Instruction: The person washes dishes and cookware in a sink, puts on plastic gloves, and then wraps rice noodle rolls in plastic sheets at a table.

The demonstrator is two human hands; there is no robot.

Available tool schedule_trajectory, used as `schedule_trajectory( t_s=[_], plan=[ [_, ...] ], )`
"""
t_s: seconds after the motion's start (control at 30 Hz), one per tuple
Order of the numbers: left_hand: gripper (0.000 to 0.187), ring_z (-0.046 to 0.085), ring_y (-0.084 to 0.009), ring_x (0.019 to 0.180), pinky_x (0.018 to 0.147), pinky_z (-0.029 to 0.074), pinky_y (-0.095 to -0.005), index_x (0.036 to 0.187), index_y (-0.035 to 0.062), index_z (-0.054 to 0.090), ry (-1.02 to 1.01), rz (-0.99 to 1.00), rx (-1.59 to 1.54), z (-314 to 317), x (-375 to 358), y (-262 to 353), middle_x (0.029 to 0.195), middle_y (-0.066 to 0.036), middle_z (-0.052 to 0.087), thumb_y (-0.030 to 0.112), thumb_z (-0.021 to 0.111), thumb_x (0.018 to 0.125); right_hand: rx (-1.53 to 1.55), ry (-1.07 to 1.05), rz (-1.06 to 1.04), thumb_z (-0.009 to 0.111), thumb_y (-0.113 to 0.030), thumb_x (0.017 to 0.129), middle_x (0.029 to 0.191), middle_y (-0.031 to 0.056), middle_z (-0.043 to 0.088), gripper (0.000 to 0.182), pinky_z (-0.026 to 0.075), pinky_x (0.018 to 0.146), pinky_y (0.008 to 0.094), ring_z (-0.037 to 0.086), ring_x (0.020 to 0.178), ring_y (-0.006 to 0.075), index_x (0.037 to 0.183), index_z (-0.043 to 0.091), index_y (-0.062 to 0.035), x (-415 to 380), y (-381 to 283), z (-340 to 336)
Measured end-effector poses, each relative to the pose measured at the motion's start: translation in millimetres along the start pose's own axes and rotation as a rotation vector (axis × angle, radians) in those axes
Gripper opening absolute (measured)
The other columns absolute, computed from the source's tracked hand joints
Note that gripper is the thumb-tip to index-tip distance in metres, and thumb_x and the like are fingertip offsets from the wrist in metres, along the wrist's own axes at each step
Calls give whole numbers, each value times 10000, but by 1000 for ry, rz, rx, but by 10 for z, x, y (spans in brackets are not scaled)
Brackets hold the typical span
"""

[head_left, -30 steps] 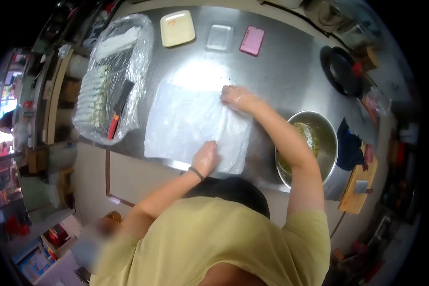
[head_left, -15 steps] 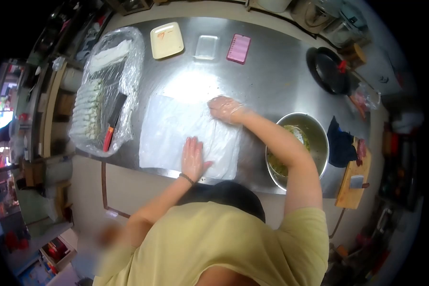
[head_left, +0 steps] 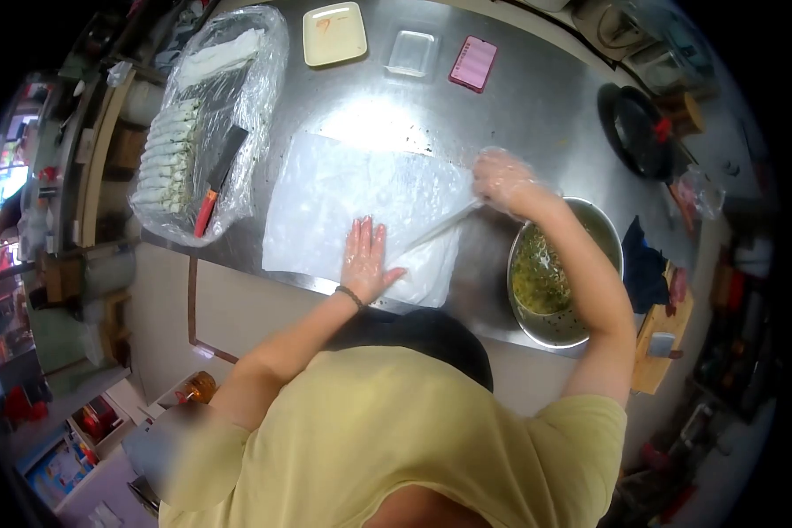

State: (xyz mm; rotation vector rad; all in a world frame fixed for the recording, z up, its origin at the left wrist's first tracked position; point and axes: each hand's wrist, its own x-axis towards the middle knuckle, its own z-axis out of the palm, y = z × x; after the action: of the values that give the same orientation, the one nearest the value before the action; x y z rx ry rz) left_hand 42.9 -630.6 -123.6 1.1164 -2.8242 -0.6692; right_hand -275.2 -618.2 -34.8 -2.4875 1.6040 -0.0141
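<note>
A large white translucent sheet (head_left: 317,194) lies flat at the front of the steel table. My left hand (head_left: 363,262), wet-looking and with a dark bracelet at the wrist, presses on its front part with the fingers spread. At the sheet's right edge my right hand (head_left: 502,180), in a clear thin glove, is closed on the edge, from which a raised fold runs toward my left hand. Just right of the sheet is a steel bowl (head_left: 614,238) with a green chopped mixture (head_left: 539,275), partly behind my right forearm.
On the left, a plastic-lined tray (head_left: 268,79) holds white rolls (head_left: 169,158) and a red-handled knife (head_left: 219,180). Behind are a cream tray (head_left: 334,33), a clear dish (head_left: 412,54) and a pink phone-like object (head_left: 473,63). A black pan (head_left: 644,132) and a cutting board (head_left: 651,361) are on the right.
My right hand has moved right and closed on the sheet's edge, lifting a fold. My left hand stays on the sheet. The camera view has shifted, so the table appears higher.
</note>
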Motion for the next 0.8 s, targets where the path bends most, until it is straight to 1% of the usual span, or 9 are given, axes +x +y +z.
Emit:
schedule_trajectory(
  t_s=[0.2,0.3,0.33,0.4,0.47,0.57,0.63,0.7,0.8],
  plan=[
    [535,190,-406,1288,1029,240,-477,1230,150,488,6,287,113,-29,-28,83,1390,-231,211,274,640,733,170,0,86,594,-70,658,854,98,585,82,415,841,360,526,922,270,739,607,-62,-459,-54,-459],
    [339,487,-315,1103,924,399,-408,1072,142,598,-173,517,-82,-70,35,194,1214,-129,501,148,590,733,253,-3,173,595,-77,685,897,106,589,143,413,854,387,530,926,287,827,609,-63,-591,10,-413],
    [280,593,-235,927,823,464,-335,1045,114,602,-217,295,-172,-129,11,301,1053,-107,599,160,590,769,269,17,198,593,-94,701,908,119,592,158,420,840,395,539,904,297,854,615,-63,-669,12,-445],
    [258,599,-147,822,735,482,-279,1036,55,594,-693,48,-548,-240,256,288,950,-81,629,193,582,818,265,-1,303,557,-142,763,942,143,593,213,440,805,395,553,876,308,950,617,-59,-733,12,-550],
    [202,594,-142,821,745,467,-276,946,47,621,-792,-135,-920,-478,390,413,866,-56,640,207,573,831,284,-15,404,542,-155,785,949,139,596,236,445,799,385,558,877,302,988,612,-56,-803,27,-743],
    [229,574,-106,858,770,461,-266,989,16,594,-834,-179,-1200,-1024,512,687,904,-36,625,162,608,813,477,99,533,525,-182,815,930,98,602,252,451,790,346,567,864,234,1012,594,-40,-933,135,-959],
    [262,575,-121,867,784,458,-267,1021,6,572,-839,-171,-1256,-1196,573,778,933,-48,619,138,620,801,765,498,445,539,-227,803,864,68,593,244,454,673,312,559,747,174,937,609,-36,-1080,278,-902],
    [396,574,-146,927,825,451,-277,1136,1,499,-800,-155,-1260,-1315,623,658,1023,-71,598,143,635,792,1033,532,522,546,-246,822,850,0,560,250,437,660,271,515,751,120,973,597,-53,-1187,337,-855],
    [339,575,-122,854,766,462,-254,1070,35,519,-689,-309,-1361,-1320,774,194,960,-33,603,168,647,786,1027,505,787,559,-259,840,776,-38,524,204,396,630,213,449,694,53,924,587,-76,-933,188,-745]
  ],
)
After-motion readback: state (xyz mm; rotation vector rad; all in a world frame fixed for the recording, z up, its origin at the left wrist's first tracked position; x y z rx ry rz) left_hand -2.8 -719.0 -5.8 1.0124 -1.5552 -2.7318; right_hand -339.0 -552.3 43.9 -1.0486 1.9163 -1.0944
